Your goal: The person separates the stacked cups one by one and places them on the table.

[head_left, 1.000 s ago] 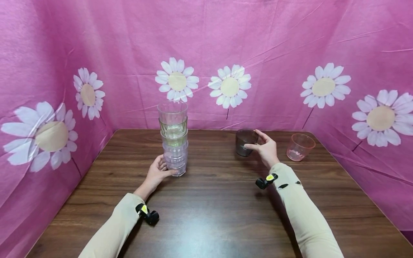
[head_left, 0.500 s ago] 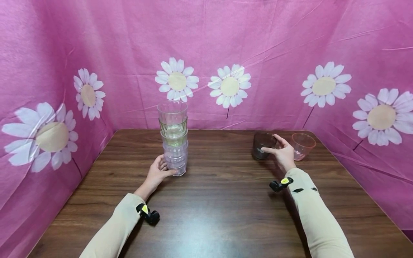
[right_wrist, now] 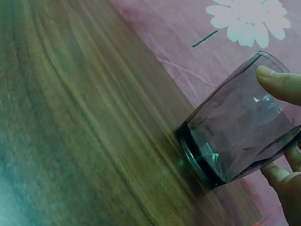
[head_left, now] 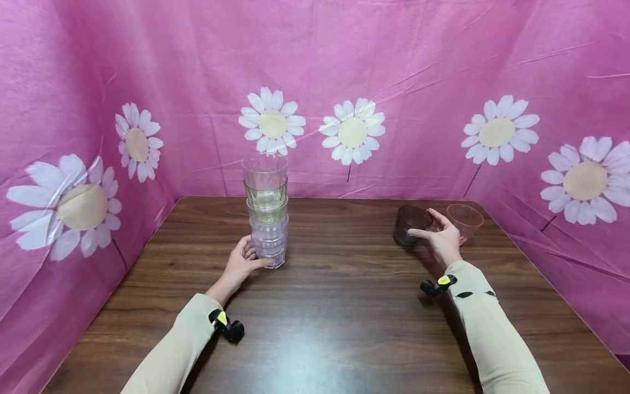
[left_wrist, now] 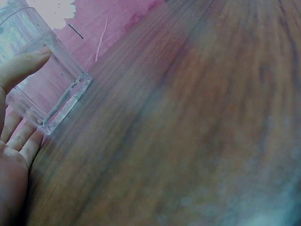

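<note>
while rh [head_left: 445, 242] grips, dk cup [head_left: 411, 221] upright

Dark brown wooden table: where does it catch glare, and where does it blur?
Head view: whitish glare low centre on the dark brown wooden table, grain crisp; left wrist view: grain blurred, pale glare lower right; right wrist view: grain soft, bluish glow lower left.

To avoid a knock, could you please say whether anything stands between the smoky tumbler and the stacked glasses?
Nothing visible does: just bare wooden tabletop lies between the smoky tumbler and the stacked glasses.
</note>
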Available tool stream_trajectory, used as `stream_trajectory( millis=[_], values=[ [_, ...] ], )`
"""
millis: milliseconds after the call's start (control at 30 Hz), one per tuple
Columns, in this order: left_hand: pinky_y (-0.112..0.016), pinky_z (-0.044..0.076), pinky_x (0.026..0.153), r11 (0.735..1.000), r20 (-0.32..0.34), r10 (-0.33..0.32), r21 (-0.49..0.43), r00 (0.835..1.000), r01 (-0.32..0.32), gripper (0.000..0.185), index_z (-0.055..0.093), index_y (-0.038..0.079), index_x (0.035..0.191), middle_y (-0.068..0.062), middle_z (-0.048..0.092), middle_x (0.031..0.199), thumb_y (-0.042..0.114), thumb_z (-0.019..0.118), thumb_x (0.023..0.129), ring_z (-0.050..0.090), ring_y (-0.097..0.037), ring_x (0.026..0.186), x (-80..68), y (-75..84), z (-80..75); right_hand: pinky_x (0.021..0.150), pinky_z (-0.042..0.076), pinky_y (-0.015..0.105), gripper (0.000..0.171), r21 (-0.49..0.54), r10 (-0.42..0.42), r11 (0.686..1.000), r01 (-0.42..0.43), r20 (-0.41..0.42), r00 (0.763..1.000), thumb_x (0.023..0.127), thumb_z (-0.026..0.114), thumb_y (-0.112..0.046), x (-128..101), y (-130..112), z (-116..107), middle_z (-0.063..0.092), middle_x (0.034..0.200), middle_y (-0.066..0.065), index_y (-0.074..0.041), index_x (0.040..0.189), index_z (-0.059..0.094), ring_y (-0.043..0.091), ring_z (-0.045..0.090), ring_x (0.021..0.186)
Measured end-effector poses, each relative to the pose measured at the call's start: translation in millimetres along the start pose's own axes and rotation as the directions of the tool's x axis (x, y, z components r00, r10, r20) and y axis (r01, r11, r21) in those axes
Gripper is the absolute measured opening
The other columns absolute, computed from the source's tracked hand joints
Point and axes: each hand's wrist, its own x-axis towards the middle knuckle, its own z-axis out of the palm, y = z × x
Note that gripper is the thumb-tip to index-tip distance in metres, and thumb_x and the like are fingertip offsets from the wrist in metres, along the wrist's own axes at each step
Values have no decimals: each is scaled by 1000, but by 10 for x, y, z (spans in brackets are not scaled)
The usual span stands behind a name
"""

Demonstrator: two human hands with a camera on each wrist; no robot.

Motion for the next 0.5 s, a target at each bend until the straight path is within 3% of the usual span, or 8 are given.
stream_trajectory(
  millis=[200,500],
  values=[
    [-21,46,94,1000,-1,4,-4,1000,-4,71,41,-9,136,-12,60,122,-18,74,74,58,-3,102,6,-3,-8,72,53,13,89,-12,1,1000,-1,14,1000,73,79,16,5,14,18,50,140,7,-4,151,40,6,53,107],
    [-22,45,96,1000,1,-5,3,1000,5,71,41,-8,137,-15,59,126,-17,74,75,59,-3,102,4,-13,-5,86,46,8,88,-60,-3,998,4,16,1000,77,74,17,-18,-10,49,47,141,11,0,153,32,12,50,127]
  ],
)
